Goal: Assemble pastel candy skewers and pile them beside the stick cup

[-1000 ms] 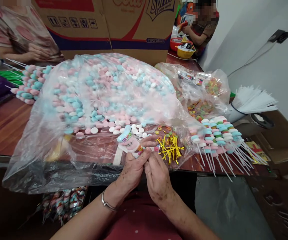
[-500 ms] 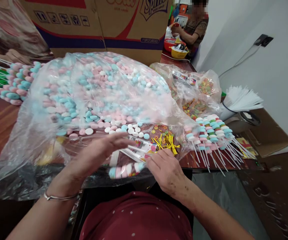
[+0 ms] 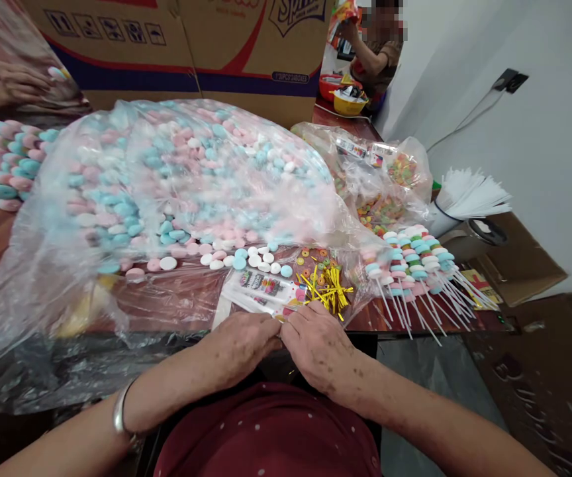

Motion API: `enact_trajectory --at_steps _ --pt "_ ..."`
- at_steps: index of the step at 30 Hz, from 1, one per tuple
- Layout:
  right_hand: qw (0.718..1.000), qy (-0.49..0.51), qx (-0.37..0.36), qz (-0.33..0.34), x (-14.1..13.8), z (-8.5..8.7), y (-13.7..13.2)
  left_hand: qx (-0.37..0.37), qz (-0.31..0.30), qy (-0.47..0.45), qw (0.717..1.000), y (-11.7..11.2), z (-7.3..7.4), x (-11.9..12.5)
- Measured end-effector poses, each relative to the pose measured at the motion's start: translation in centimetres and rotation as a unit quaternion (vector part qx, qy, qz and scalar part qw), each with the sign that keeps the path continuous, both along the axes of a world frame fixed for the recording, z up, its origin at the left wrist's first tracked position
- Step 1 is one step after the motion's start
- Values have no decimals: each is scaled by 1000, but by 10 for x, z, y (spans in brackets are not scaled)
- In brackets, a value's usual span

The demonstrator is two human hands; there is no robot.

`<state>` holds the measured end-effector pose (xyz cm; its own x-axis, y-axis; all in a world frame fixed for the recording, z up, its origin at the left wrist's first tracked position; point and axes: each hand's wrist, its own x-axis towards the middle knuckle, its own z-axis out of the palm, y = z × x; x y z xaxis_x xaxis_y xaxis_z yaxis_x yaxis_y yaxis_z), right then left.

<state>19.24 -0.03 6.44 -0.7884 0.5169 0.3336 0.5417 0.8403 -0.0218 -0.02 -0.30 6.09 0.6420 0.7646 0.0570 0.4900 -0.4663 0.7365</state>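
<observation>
Printed wrappers (image 3: 266, 286) lie flat amid a crowded tabletop. On the far side and to the left swells a big clear bag (image 3: 206, 172) of pink, blue and white sweets, its loose film spreading over the near left edge. Loose round sweets (image 3: 265, 258) sit just beyond the wrappers; gold twist ties (image 3: 334, 290) heap against their right end. Farther right lie candy skewers (image 3: 418, 255), with white sticks (image 3: 475, 193) upright in a container behind them. At far left, another person's hand (image 3: 22, 83) holds a sweet.

The wrappers are just beyond the wearer's two hands, near the table edge. The left hand (image 3: 246, 339) and right hand (image 3: 318, 344) meet at the fingertips, both with fingers curled narrow; what they pinch is hidden, so I cannot tell.
</observation>
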Motion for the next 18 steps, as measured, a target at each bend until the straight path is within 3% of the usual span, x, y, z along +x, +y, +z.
enact_trajectory --at_steps 2,5,9,12,14,16,18 --pt "998 2 -55 9 4 1 3 155 15 65 986 -9 -2 1" --pt "988 -6 -151 32 11 10 7 318 14 88 944 -16 3 1" --pt "973 4 -224 61 17 19 9 394 -43 61 916 -13 9 -1" --pt "960 30 -276 43 23 24 16 352 -16 35 935 -7 7 -5" --pt "952 73 -296 -3 31 26 28 259 44 -13 965 -4 3 -8" --pt "965 108 -226 -74 40 26 45 103 126 -84 983 -2 1 -11" --pt "984 65 -119 -112 47 21 63 -82 205 -169 960 -1 1 -11"
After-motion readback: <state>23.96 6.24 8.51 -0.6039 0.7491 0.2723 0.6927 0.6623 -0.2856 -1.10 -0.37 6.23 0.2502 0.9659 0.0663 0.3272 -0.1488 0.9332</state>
